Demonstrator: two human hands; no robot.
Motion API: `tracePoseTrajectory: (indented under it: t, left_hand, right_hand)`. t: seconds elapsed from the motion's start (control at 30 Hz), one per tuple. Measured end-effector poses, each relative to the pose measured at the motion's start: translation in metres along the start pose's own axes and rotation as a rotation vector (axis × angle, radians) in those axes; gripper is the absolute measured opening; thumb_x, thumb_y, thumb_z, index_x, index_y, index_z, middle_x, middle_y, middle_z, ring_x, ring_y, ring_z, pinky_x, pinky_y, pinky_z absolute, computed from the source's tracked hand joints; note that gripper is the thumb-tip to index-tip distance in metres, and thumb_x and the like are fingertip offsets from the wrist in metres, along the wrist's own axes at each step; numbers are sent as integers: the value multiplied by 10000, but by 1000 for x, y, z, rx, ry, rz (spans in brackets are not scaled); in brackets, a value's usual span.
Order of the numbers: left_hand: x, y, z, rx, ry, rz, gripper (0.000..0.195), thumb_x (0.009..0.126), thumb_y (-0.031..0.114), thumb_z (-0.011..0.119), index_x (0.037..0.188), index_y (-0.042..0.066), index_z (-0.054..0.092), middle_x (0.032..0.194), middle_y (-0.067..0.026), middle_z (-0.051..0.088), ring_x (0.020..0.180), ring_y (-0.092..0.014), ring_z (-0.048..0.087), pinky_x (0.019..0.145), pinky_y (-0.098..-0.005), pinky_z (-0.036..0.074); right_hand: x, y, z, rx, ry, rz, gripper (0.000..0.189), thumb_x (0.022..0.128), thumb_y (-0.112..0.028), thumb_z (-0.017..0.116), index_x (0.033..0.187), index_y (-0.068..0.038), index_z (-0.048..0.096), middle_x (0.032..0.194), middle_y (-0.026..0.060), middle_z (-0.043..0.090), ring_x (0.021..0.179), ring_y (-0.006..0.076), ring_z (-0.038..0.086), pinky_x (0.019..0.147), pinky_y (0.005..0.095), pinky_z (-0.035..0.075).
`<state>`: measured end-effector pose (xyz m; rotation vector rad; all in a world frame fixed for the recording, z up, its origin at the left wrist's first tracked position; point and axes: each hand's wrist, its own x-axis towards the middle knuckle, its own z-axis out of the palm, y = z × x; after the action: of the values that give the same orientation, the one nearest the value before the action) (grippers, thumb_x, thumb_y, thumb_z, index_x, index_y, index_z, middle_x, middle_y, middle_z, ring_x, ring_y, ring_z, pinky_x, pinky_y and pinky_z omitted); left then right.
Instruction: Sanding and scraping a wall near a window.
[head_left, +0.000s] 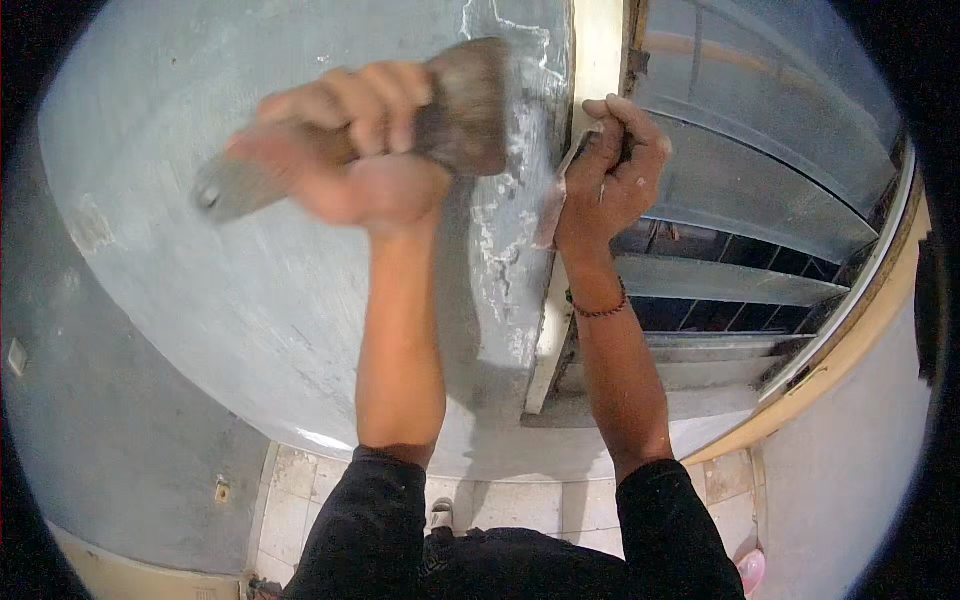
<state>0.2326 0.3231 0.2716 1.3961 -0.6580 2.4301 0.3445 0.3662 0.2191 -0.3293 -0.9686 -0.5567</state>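
My left hand (360, 142) is wrapped around the handle (240, 184) of a wide flat brush, blurred by motion. Its dark brown bristles (476, 105) point right, towards a patch of flaking paint (499, 255) on the grey wall (300, 300). A hole shows near the handle's end. Beside the cream window frame (598, 45), my right hand (611, 172) has its fingers curled over a thin, bent sheet (553, 210) that looks like sandpaper. The sheet is pale pinkish along its edge and dark near the fingertips; the palm hides part of it.
Glass louvre slats (735, 281) fill the window at right, some tilted with gaps between. Pale floor tiles (517, 506) lie below. A wall socket (222, 491) and a white switch (16, 357) are on the left wall. Something pink (751, 571) stands at lower right.
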Motion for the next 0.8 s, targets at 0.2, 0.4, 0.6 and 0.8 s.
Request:
tracePoseTrajectory:
  t: [0.2,0.4,0.6,0.8]
  left_hand:
    - [-1,-1,4,-22,60,-2,492,852,573,267,584,169,352,433,38,236,374,-107,255,430,-295,334]
    - [-10,-11,8,-79,125,5,482,850,578,270,601,178,373,432,26,237,373,-106,239,432,-302,337]
    - [13,-2,-18,-153,46,-37,512,836,605,257,564,180,337,434,24,237,367,-109,235,450,-311,348]
    - [-8,-20,9,-177,-44,-133,513,859,573,229,582,151,315,440,29,243,375,-113,229,435,-289,297]
  right_hand:
    - [-1,-1,0,-32,-49,-13,130,856,-7,437,949,-35,523,840,50,569,700,91,554,586,197,433]
    - [-1,0,4,-25,5,-1,117,848,0,452,933,-30,527,818,58,578,715,98,567,605,197,438]
    - [1,-1,-2,5,-46,-1,98,813,0,472,892,-33,520,771,100,561,650,216,557,590,270,443]
    - [1,-1,-5,2,-100,13,116,853,-44,464,960,-35,509,834,68,581,745,122,568,638,221,440]
